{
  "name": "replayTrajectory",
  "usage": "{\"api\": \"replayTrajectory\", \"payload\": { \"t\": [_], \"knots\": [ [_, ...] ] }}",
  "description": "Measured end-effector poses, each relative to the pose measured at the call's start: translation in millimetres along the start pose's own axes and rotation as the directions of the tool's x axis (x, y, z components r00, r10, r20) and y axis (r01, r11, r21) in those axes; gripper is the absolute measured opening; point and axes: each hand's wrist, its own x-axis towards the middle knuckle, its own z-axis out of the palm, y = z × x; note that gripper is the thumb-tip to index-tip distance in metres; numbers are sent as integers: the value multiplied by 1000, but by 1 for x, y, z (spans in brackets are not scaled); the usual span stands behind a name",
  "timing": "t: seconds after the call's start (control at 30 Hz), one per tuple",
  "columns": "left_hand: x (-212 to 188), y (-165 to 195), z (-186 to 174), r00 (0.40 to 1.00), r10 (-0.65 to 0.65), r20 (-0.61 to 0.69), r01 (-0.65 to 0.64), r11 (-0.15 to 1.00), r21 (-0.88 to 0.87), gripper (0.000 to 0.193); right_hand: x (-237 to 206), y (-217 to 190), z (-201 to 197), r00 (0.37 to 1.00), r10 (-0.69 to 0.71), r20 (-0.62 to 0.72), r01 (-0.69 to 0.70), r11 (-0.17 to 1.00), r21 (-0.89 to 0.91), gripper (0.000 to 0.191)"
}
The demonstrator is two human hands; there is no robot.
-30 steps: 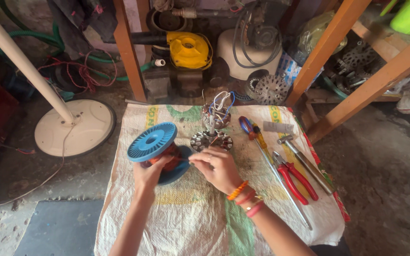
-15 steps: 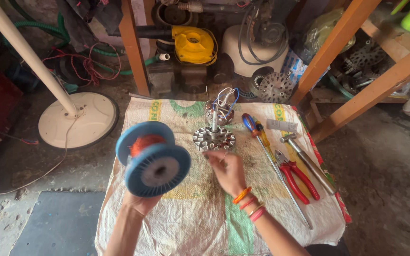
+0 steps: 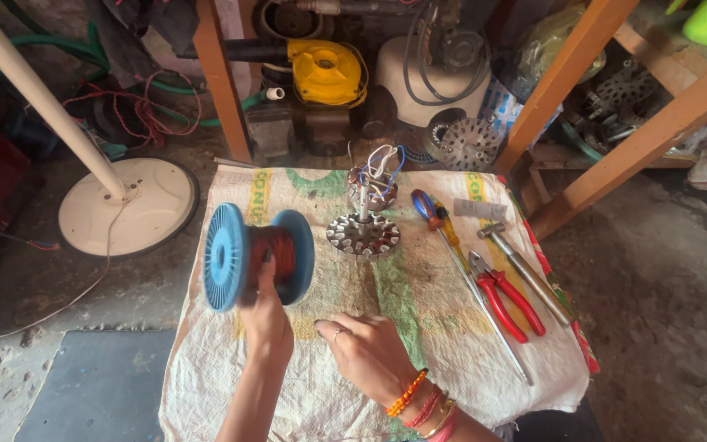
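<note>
Two hands at frame centre: my left hand [image 3: 265, 315] clasps a blue spool of copper wire [image 3: 257, 255], lifted on edge; my right hand [image 3: 367, 354] rests loosely curled, empty, below the stator core [image 3: 362, 235].

The blue spool [image 3: 257, 255] is motion-blurred, and the left hand [image 3: 265, 317] covers its lower middle. The right hand [image 3: 367, 354] hides its own fingertips. Both forearms are cut off by the bottom edge. The white pole [image 3: 38, 94] leaves the frame top left.
</note>
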Motion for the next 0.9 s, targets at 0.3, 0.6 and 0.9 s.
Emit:
{"api": "replayTrajectory", "payload": {
  "t": [0.3, 0.6, 0.9],
  "knots": [
    [-9, -17, -53, 957, -34, 288, -112, 873, 474, 62, 28, 29, -37, 970, -71, -234, 51, 995, -89, 11],
    [-29, -5, -58, 813, -365, 454, 554, 725, -409, 63, 11, 67, 23, 897, 415, 153, -441, 816, 373, 22],
    [-20, 30, -32, 970, -113, 217, 207, 852, -481, 49, -17, 22, 28, 986, 131, 104, -147, 974, 173, 16]
  ]
}}
